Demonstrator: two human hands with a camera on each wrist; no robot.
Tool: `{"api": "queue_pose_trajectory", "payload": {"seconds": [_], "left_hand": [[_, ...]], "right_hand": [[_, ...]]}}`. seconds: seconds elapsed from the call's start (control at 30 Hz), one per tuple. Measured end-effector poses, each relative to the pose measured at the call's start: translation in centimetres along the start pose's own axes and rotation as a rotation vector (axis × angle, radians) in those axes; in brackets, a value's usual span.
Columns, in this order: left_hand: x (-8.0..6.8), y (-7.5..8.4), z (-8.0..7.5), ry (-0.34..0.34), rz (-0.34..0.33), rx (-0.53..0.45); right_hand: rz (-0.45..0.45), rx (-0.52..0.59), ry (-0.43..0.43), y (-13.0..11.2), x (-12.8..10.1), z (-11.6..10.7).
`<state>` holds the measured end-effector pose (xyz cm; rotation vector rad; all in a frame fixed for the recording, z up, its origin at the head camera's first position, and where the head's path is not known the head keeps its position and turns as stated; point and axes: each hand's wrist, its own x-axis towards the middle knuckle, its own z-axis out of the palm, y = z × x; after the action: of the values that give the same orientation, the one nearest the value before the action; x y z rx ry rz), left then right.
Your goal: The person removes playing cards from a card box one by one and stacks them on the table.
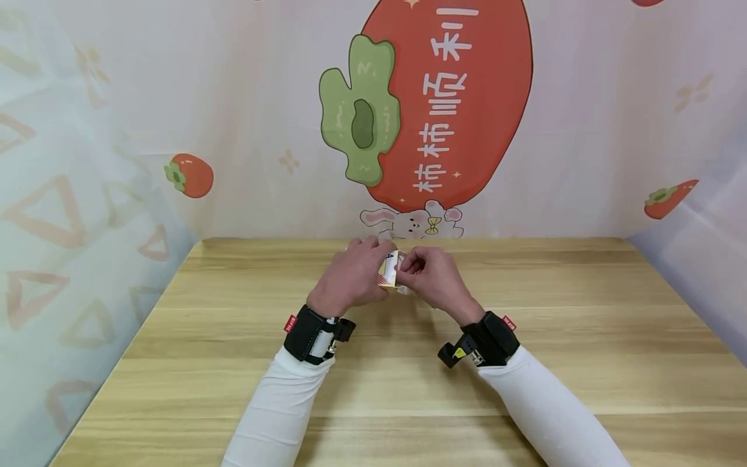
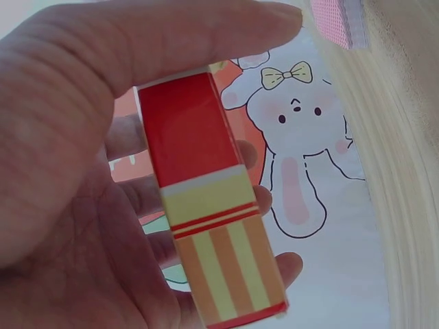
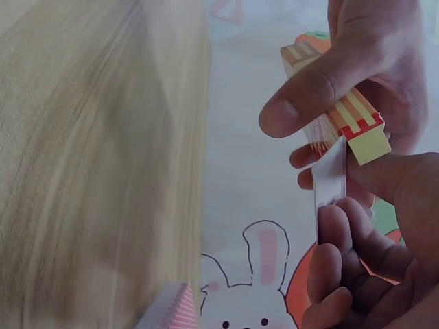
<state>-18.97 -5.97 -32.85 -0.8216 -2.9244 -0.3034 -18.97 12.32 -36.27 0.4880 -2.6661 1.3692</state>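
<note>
A small card box [image 2: 226,199] with red, cream and orange-striped sides is held up over the far part of the table. My left hand [image 1: 357,275] grips it, thumb along one side and fingers round the other. At the box's end, a cream flap [image 3: 370,144] stands out. Beside that flap, my right hand [image 1: 434,275] holds a thin white piece [image 3: 329,181] between thumb and curled fingers. In the head view the box's pale printed face [image 1: 388,269] shows between both hands. What lies inside the box is hidden.
Beneath the hands is a wooden table [image 1: 373,402]. A pink-and-white patterned object [image 3: 171,308] lies near its far edge, mostly out of frame. Behind the table hangs a cloth [image 1: 262,117] printed with persimmons and a rabbit.
</note>
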Motion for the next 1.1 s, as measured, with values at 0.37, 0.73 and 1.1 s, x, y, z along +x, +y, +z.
{"api": "queue_pose_trajectory", "payload": {"seconds": [0.37,0.73,1.1], "left_hand": [[0.0,-0.3,-0.2,0.005,-0.02,-0.003],[-0.2,-1.0,-0.3,-0.015,-0.064,-0.033],[-0.3,-1.5,-0.6,-0.019,-0.072,-0.043]], "right_hand": [[0.173,0.186,-0.016,-0.3,0.1,-0.6],[0.212,0.21,-0.075,-0.3,0.1,-1.7],[0.256,0.172,-0.094,0.0,0.4,-2.8]]}}
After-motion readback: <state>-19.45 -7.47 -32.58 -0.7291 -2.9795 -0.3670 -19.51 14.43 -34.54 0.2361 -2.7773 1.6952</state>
